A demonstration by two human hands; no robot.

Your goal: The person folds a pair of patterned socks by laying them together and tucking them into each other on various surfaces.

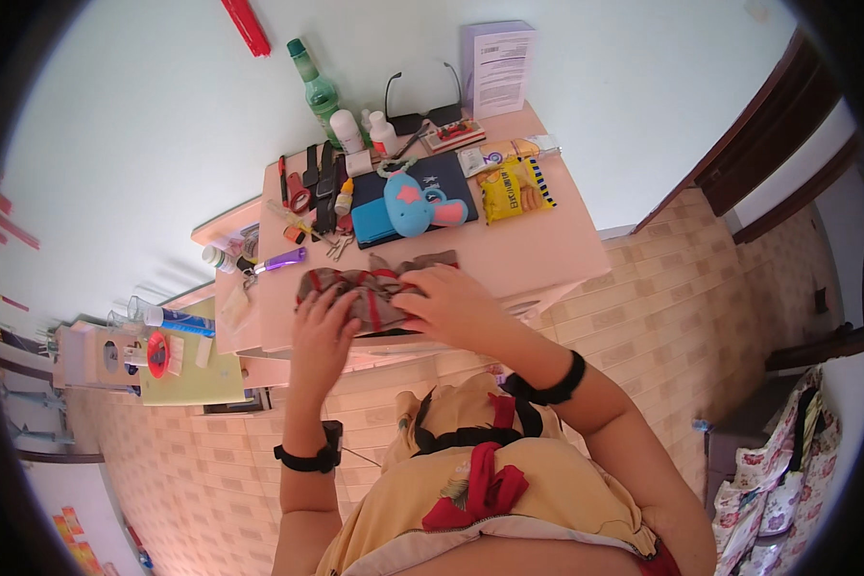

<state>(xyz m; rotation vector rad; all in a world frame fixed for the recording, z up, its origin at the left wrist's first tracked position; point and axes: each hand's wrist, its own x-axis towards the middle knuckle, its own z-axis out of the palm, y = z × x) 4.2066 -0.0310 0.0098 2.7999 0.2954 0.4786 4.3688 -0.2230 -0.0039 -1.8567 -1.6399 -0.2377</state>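
A crumpled brownish-grey cloth [372,288] with red stripes lies along the near edge of the pink tabletop. My left hand [324,322] is at its left end, fingers bent over the fabric. At the right end, my right hand [449,305] has its fingers curled onto the cloth, with the thumb lower down near the edge. Both hands grip the fabric; the parts under the palms are hidden. Just beyond the cloth are a light-blue rabbit-shaped pouch [411,213], a blue wallet-like case [372,222] and a small bunch of keys [339,248].
The pink table [562,235] also bears a yellow snack packet [514,192], a purple tube [280,260], sunglasses [422,121], a white box [499,72] and a tall green bottle [319,91]. Left of it stands a lower yellow-green table [197,370]. Tiled floor [634,336] surrounds them.
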